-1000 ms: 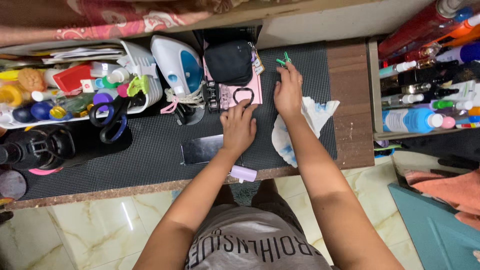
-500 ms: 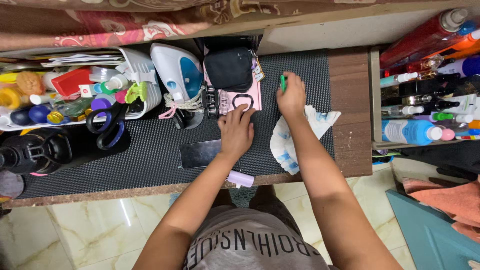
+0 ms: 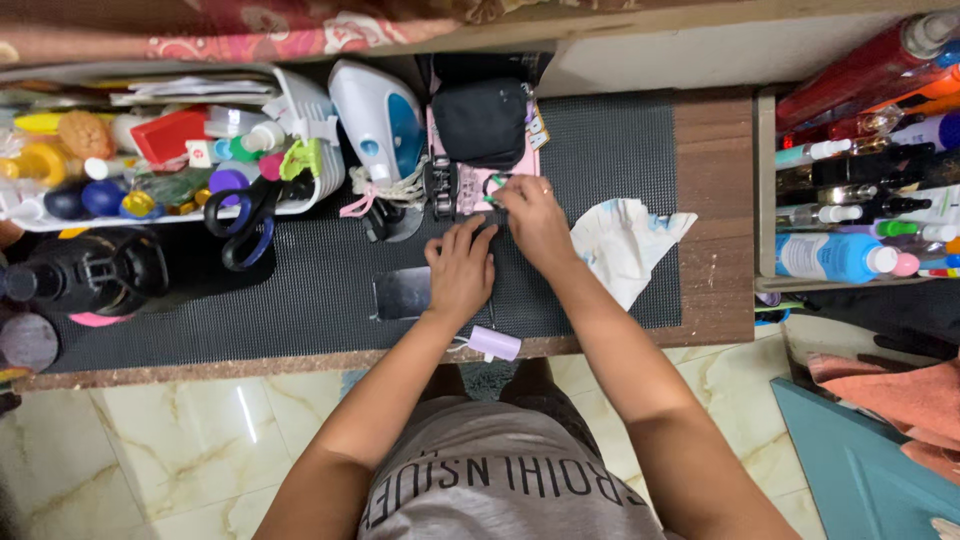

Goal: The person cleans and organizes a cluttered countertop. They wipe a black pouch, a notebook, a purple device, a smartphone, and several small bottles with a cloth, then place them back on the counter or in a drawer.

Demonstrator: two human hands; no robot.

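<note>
My right hand (image 3: 532,222) pinches a small green clip (image 3: 494,184) at its fingertips, over the lower edge of a pink card of hair clips (image 3: 478,186). Just left of it, my left hand (image 3: 460,272) lies flat on the black mesh mat (image 3: 320,290) with nothing in it. Its fingertips touch the bottom of the pink card. A black pouch (image 3: 483,122) rests on the card's upper part.
A white and blue iron (image 3: 378,122) stands left of the pouch, with black scissors (image 3: 245,215) beside a white basket (image 3: 318,150) of small items. A dark phone (image 3: 402,292), a lilac cylinder (image 3: 492,343) and crumpled white wrapping (image 3: 625,245) lie on the mat. Bottles fill a shelf (image 3: 765,180) at right.
My right hand has brought the green clip from the far middle of the mat leftward to the pink card. The left hand has barely shifted.
</note>
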